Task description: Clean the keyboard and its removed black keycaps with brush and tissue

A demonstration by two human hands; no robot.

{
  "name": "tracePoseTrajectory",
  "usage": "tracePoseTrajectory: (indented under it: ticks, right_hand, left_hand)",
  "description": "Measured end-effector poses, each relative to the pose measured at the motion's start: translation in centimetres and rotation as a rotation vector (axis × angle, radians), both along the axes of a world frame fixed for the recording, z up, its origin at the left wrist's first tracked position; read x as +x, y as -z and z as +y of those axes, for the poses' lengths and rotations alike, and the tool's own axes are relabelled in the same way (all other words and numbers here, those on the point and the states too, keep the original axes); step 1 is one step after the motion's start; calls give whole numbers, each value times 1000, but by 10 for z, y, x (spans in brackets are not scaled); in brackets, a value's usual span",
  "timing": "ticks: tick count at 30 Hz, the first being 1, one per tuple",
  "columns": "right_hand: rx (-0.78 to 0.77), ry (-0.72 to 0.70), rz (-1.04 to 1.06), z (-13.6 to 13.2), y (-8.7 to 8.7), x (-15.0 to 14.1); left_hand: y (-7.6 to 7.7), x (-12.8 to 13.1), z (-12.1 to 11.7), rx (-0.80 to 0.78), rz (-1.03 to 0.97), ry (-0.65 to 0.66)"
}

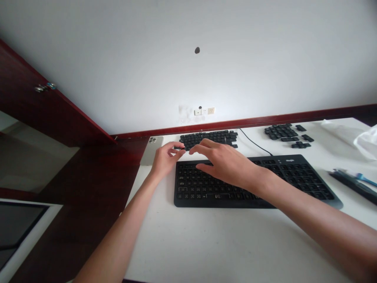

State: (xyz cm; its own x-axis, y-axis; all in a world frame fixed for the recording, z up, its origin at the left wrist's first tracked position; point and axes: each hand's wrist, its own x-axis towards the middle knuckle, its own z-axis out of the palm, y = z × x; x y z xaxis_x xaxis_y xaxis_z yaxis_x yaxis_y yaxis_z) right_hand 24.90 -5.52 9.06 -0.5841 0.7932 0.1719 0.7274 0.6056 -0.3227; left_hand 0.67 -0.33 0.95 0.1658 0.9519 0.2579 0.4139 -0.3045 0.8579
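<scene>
The left forearm [118,232] and right forearm [318,220], both bare, are seen nearest, extended over a white desk [212,243]. The left hand [166,159] is held curled, its fingertips [180,145] drawn close to the thumb at the near left corner of a loose block of black keycaps [207,138]; whether a keycap is pinched cannot be told. The right hand [224,163] is held open, fingers apart, above the far part of a black keyboard [224,192] and just short of the keycaps. The keyboard is placed mid-desk, with the keycaps directly beyond it. A second group of keycaps [282,131] is laid out at far right. A black cable [255,142] is run from the keyboard's far edge towards the far wall. A phone [151,149] is placed at far left, a plastic bag [366,143] at right, and a black case [355,185] with a blue-tipped pen [365,179] at near right. A wall socket [204,111] is fitted above the desk, and a dark red cabinet door [59,118] stands at left.
</scene>
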Motion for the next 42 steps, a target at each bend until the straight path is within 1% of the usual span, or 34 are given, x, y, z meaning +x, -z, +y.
tracePoseTrajectory:
  ticks: [2,3,7,9,13,15,17,19,21,25,26,27,29,33,38,40,41,42]
  right_hand:
    - [17,-1,76,4,6,-1]
    - [18,-2,109,5,9,-1]
    - [-17,-23,211,12,21,1]
    - [-41,-68,254,15,26,1]
    - [-84,-160,296,22,32,1]
    - [-108,-157,303,24,32,2]
    - [-168,-132,333,26,31,4]
    - [-271,-84,394,29,30,7]
    - [-444,-50,489,33,32,11]
    - [-957,-50,792,42,42,15]
    - [-1059,-39,864,43,45,15]
    - [-1132,-21,922,43,47,15]
    - [-1203,8,996,43,51,12]
    - [-1200,43,1071,41,53,9]
    - [-1151,45,1062,43,52,12]
    - [-1052,32,982,44,49,14]
    - [-949,30,908,44,46,15]
    - [-812,37,818,43,42,16]
  left_hand:
    - [0,7,-4,-67,-86,68]
    - [0,10,-6,-73,-102,98]
    - [-3,19,-14,-25,-123,197]
    - [-6,20,-17,12,-87,223]
    - [-7,21,-22,84,47,242]
    - [-6,21,-22,79,50,249]
    - [-5,21,-22,47,16,261]
    - [-5,22,-21,10,-33,272]
    - [-5,23,-21,-16,-90,271]
    - [-5,25,-20,-66,-229,260]
    - [-4,26,-20,-81,-255,263]
    - [-4,26,-20,-96,-276,266]
    - [-3,26,-20,-115,-312,268]
    - [-1,26,-18,-150,-394,294]
    - [0,27,-17,-181,-344,290]
    - [0,27,-17,-173,-327,279]
    - [0,28,-18,-167,-321,275]
    - [0,29,-18,-160,-315,270]
